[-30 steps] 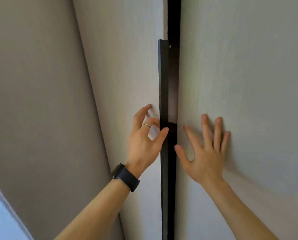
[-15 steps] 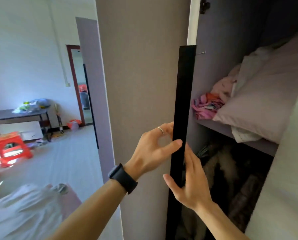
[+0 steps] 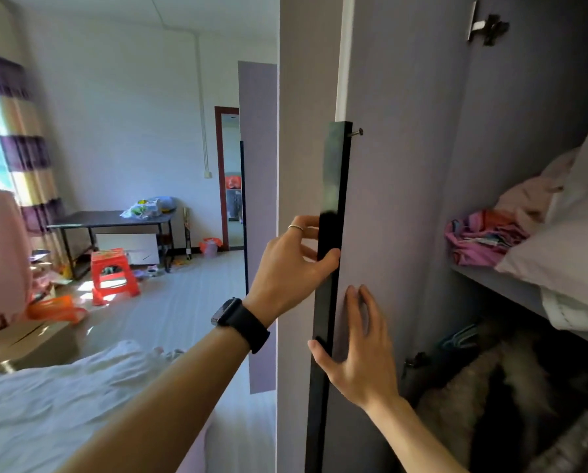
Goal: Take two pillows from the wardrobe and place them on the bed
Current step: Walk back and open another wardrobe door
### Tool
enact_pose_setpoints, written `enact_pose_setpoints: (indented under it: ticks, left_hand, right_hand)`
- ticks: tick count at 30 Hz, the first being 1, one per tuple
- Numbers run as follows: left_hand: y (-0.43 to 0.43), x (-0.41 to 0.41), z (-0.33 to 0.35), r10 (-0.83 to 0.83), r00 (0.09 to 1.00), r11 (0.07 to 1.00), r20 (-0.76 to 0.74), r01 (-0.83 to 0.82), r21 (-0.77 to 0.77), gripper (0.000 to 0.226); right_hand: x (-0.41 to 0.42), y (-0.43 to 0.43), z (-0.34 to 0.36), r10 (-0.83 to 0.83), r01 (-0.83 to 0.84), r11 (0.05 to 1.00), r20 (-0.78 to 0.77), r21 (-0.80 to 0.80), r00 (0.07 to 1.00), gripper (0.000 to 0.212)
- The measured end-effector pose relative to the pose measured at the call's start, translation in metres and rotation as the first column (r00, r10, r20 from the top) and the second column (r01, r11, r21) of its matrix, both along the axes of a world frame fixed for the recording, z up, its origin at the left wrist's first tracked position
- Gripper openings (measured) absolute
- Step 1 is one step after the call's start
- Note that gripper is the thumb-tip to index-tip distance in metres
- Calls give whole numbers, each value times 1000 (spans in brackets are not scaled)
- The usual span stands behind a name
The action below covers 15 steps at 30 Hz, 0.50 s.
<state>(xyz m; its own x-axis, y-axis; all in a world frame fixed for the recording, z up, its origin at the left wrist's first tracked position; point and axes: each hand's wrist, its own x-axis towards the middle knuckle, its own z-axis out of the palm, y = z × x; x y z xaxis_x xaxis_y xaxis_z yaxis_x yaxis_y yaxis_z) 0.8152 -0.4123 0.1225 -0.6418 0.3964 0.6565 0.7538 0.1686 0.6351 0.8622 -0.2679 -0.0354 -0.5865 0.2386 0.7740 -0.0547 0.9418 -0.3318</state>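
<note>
Opening step: left hand (image 3: 294,264) grips door handle (image 3: 333,172); right hand (image 3: 359,353) flat, fingers straight, on wardrobe door (image 3: 398,199). Next: reach pillow (image 3: 565,249), frame right.

The long handle (image 3: 330,186) is black and glossy. The wardrobe door (image 3: 398,199) looks matt, like a smooth laminate. The pillow (image 3: 565,254) is plain matt cloth, the hinge (image 3: 487,27) shiny metal, the stool (image 3: 113,273) glossy red plastic. The ring (image 3: 296,227) on my left hand (image 3: 285,268) is polished metal.

Centre frame: the left hand (image 3: 292,264), arm outstretched, curls fingers and thumb round the door handle (image 3: 333,172); just below, the right hand (image 3: 357,349) lies flat, fingers straight.
</note>
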Motion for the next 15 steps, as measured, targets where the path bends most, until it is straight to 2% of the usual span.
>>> enact_pose_setpoints:
  ticks: [7,9,12,13,15]
  left_hand:
    - [-3,-14,-9,72,995,997,69,-73,16,50]
    - [-3,-11,-16,133,991,991,-9,-133,18,56]
    - [6,3,-33,290,914,957,-282,-273,100,55]
    - [14,9,-40,274,899,962,-342,-254,105,53]
    - [37,23,-53,115,935,993,-334,-111,31,50]
  right_hand:
    - [-9,-11,9,73,-70,996,55,-57,996,101]
    - [-2,-5,12,114,-109,992,86,-56,990,95]
    - [30,16,15,82,-81,996,58,-22,995,77]
    - [46,26,15,43,-43,999,35,-12,998,71]
    - [82,46,17,-53,53,999,-8,-15,999,62]
